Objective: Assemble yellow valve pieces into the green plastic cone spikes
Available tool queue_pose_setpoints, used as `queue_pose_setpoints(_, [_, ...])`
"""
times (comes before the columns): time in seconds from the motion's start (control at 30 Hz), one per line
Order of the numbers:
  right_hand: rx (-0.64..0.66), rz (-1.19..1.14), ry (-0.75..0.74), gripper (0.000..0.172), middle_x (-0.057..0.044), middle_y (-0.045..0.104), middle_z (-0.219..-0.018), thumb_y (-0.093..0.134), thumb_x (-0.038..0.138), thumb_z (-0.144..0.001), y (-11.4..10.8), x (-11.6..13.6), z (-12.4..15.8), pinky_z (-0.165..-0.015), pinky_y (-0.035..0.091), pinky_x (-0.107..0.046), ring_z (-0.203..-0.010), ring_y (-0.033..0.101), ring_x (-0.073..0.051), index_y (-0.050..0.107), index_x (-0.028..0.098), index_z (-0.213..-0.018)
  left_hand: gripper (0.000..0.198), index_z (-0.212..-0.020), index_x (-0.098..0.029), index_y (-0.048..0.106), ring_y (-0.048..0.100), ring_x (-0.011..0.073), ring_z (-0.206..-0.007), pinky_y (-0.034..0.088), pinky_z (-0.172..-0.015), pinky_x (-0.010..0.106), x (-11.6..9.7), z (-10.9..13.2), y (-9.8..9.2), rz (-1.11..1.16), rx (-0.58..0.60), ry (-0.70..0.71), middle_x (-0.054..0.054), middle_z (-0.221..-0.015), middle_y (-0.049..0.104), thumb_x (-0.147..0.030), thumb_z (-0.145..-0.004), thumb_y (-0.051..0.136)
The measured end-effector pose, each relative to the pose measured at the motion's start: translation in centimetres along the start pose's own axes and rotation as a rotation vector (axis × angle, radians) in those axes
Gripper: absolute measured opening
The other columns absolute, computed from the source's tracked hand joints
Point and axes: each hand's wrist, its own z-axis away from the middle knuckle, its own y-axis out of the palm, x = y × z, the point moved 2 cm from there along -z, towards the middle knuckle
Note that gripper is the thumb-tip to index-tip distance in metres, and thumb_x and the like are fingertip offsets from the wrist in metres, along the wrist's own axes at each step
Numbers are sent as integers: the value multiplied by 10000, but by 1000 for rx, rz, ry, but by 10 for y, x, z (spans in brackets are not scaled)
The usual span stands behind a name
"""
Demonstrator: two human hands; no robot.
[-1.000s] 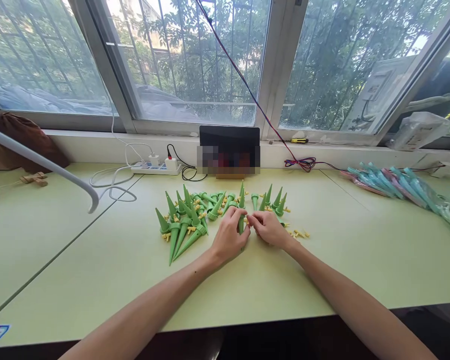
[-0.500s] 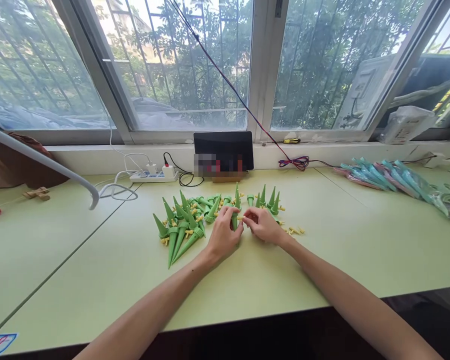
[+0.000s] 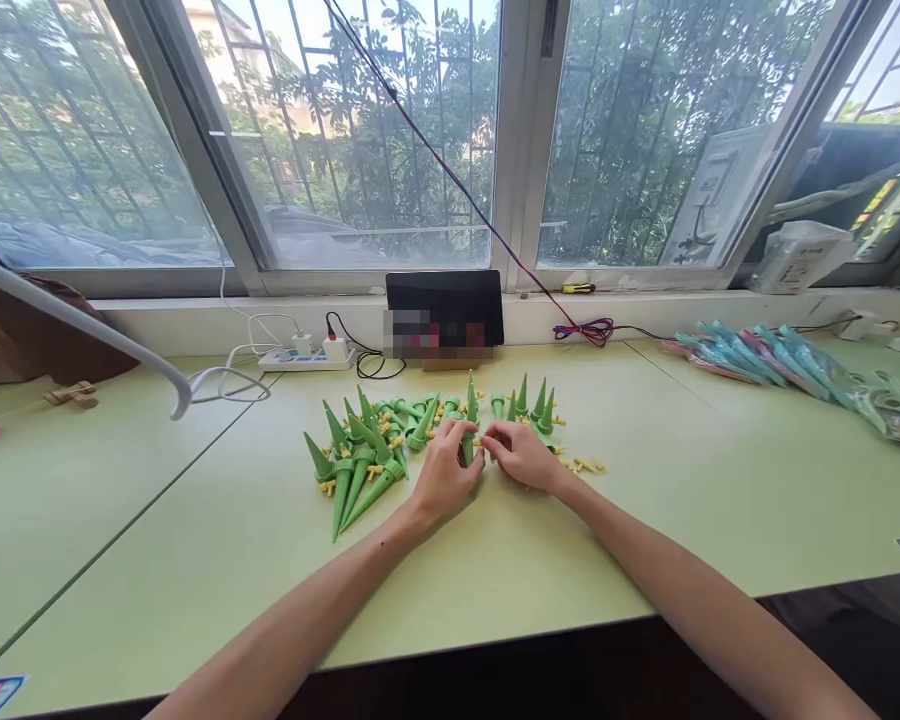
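Note:
My left hand (image 3: 447, 472) is closed around a green plastic watering spike (image 3: 468, 450), held upright between thumb and fingers. From its side, facing right, pokes a small yellow valve (image 3: 478, 442). My right hand (image 3: 526, 456) pinches at the outer end of that valve, its fingertips close to my left hand. To the left lies a heap of green spikes (image 3: 360, 470) with yellow valves fitted on some. More spikes (image 3: 544, 410) stand points up behind my right hand, and loose yellow valves (image 3: 586, 465) lie to its right.
A dark tablet (image 3: 444, 300) leans at the back by the window. Left of it sit a white power strip (image 3: 307, 358) and cables. Blue and pink plastic packets (image 3: 765, 352) lie at the back right. A white curved tube (image 3: 120, 335) crosses the left side.
My right fingertips have come slightly closer to the spike, so less of the yellow valve shows. My left hand keeps its hold. The camera view has shifted slightly.

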Motion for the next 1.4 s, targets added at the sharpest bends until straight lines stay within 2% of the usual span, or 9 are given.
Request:
queue_pose_setpoints(0.1, [10,-45,-2,105,-4,642,-727,559,263,-891,-1,0,0,-629,419,-260,-633,545,-140,612,188,-841,203,-1053,-193,586,522,124,-684,466,-658,286,0,1,2,2,1,8,36,-999,581,-193,-850,581])
queue_pose_setpoints(0.33, [31,-152,25,112,3,637,-733,554,294,-907,2,-8,0,-610,449,-271,-597,571,-141,605,196,-895,196,-1042,-195,586,550,142,-737,468,-658,281,-2,0,1,10,-17,19,43,-1001,583,-182,-847,586])
queue_pose_setpoints(0.47, [22,-108,45,128,8,614,-660,523,285,-926,3,-7,1,-602,437,-272,-596,567,-155,600,197,-872,172,-1022,-195,584,534,129,-695,466,-644,278,-2,0,1,10,-20,21,36,-983,574,-194,-851,591])
queue_pose_setpoints(0.6, [25,-3,44,215,16,564,-596,490,287,-944,0,-5,1,-591,390,-261,-582,517,-151,559,204,-759,162,-1020,-194,583,488,96,-599,460,-617,277,-2,2,2,29,2,17,26,-977,570,-200,-859,590])
queue_pose_setpoints(0.73, [13,104,-8,331,15,515,-592,443,313,-962,-2,-4,-1,-581,322,-263,-580,445,-140,457,206,-650,164,-1015,-195,587,499,94,-602,471,-617,277,-3,2,3,50,-3,30,32,-995,580,-188,-851,597])
queue_pose_setpoints(0.9, [7,99,-16,400,19,490,-567,414,362,-979,-1,-5,0,-572,313,-265,-563,421,-135,432,205,-611,156,-1003,-194,586,487,90,-592,469,-614,276,-5,1,2,56,3,26,29,-986,576,-185,-848,597])
queue_pose_setpoints(1.13, [14,-103,26,161,-3,637,-736,563,345,-907,0,-8,0,-605,441,-265,-612,568,-144,608,193,-882,212,-1044,-199,575,534,127,-688,473,-647,286,-4,0,1,17,-18,11,34,-1007,569,-164,-835,590])
queue_pose_setpoints(1.27, [65,-238,99,144,22,598,-675,568,341,-900,2,-12,0,-522,434,-261,-500,552,-131,570,199,-874,208,-1046,-197,576,539,137,-719,469,-653,285,-3,0,1,15,-12,3,38,-1005,566,-171,-840,589])
queue_pose_setpoints(1.4, [80,-221,111,138,34,577,-623,550,331,-910,3,-12,1,-523,427,-257,-497,556,-135,556,205,-855,190,-1035,-195,580,530,132,-701,463,-643,282,-4,1,1,17,-5,0,36,-999,569,-184,-846,590])
